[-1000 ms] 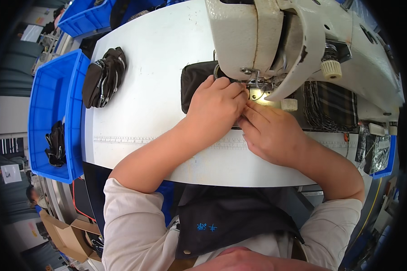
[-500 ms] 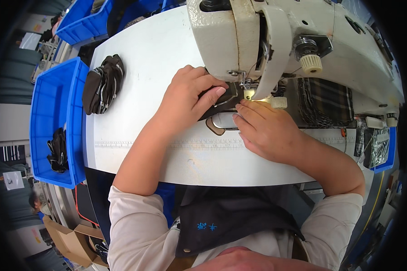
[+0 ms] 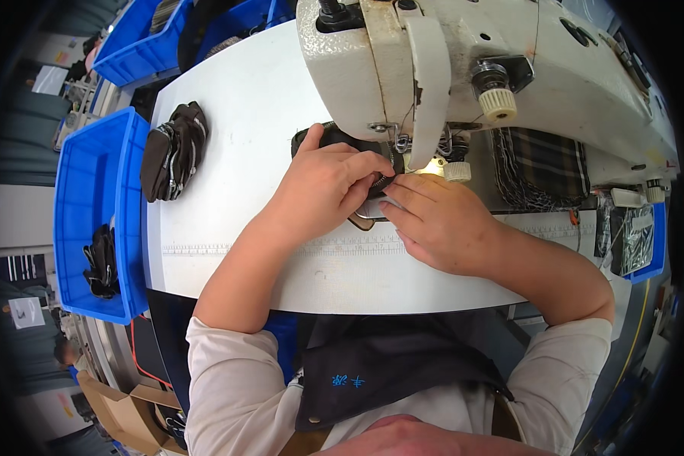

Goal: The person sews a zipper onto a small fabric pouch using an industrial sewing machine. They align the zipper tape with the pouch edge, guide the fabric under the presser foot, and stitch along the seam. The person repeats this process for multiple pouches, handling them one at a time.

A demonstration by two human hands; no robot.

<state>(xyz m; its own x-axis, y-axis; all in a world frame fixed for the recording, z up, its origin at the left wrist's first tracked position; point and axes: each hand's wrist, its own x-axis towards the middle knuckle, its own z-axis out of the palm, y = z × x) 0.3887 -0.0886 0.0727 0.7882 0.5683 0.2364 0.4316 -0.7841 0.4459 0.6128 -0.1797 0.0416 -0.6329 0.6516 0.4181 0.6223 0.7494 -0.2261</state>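
Back from the bench's front edge (image 3: 342, 305), the left hand (image 3: 319, 186) pinched zippered cloth (image 3: 349, 137), seemingly soft, light, best held by its margins; the right hand's (image 3: 448, 224) close-set fingers touched it.

- A white tabletop (image 3: 232, 152) is stretching across the view, its edges bowing outward.
- A printed measuring scale (image 3: 197, 249) is running along the tabletop's near side, partly hidden at its middle.
- A pile of dark brown zippered pieces (image 3: 173, 152) is lying near the left edge, silvery zippers showing along it.
- A cream sewing machine (image 3: 342, 76) is standing at the far right, its arm reaching over the surface.
- A dark zippered fabric piece (image 3: 308, 142) is lying by the needle area, largely covered.
- A stack of dark plaid fabric (image 3: 543, 167) is resting beneath the machine's arm, right of the needle area.
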